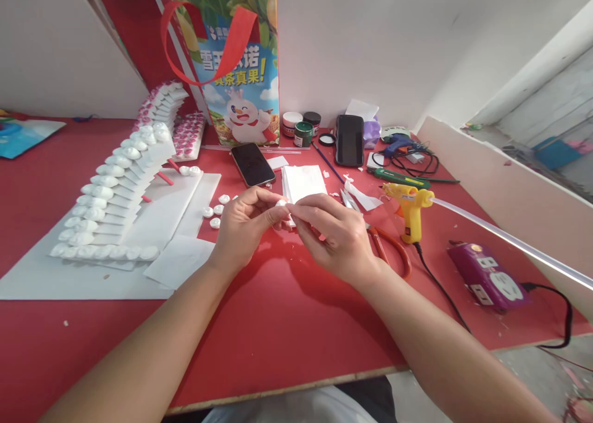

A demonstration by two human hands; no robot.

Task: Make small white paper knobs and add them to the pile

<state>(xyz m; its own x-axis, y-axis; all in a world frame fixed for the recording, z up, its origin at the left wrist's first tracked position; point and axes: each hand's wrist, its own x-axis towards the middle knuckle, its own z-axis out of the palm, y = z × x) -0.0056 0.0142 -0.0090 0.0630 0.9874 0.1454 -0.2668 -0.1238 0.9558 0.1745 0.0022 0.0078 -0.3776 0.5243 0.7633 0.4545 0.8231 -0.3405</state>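
A small white rolled paper rose (281, 204) is pinched between my hands above the red table. My left hand (245, 228) holds it between thumb and fingers. My right hand (334, 233) is closed at its right side, fingertips pressed against it; how much of it they grip is partly hidden. Just behind stands a stack of white paper (304, 182). Several finished white roses (215, 223) lie left of my left hand. Farther left, a curved stepped piece edged with white roses (106, 191) rests on white boards (28, 281).
Right of my hands lie orange-handled scissors (393, 253), a yellow glue gun (410, 210) with a long glue stick, and a purple power box (486, 276). Behind are a phone (253, 165), paint jars (303, 134), a green screwdriver (401, 178) and a printed bag (241, 71).
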